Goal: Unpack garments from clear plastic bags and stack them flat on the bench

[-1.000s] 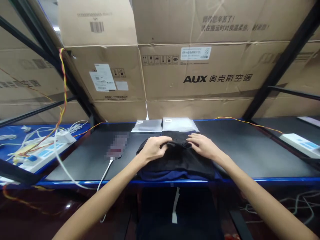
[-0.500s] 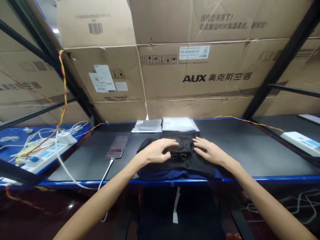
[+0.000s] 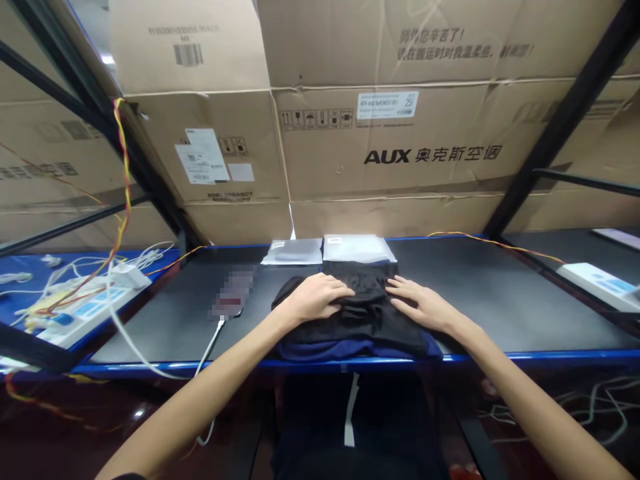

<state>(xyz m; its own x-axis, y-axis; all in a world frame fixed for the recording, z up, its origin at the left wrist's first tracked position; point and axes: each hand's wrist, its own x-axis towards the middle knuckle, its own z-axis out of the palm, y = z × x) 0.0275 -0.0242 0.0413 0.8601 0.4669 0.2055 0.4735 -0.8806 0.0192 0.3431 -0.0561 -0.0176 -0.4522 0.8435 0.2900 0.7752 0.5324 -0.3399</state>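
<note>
A folded black garment (image 3: 370, 323) lies on the table with dark blue fabric (image 3: 340, 349) showing under its near edge. Its middle is bunched into wrinkles. My left hand (image 3: 320, 298) rests on the left part of the black cloth, fingers extended toward the centre. On the right side, my right hand (image 3: 420, 305) lies with fingers spread, touching the cloth. Neither hand grips anything that I can see. Just behind the garment are two flat packets in translucent plastic, the left packet (image 3: 293, 252) and the right packet (image 3: 357, 249).
A phone (image 3: 233, 293), its screen blurred, charges at the left on a white cable (image 3: 211, 343). White power strips stand at both sides, the left strip (image 3: 95, 307) among tangled cords and the right strip (image 3: 600, 285). Cardboard (image 3: 390, 180) walls the back; black posts (image 3: 560, 120) frame the table.
My left hand has shifted slightly over the cloth, its fingers now closer together. The garment's middle has become more wrinkled. My right hand has stayed nearly in place.
</note>
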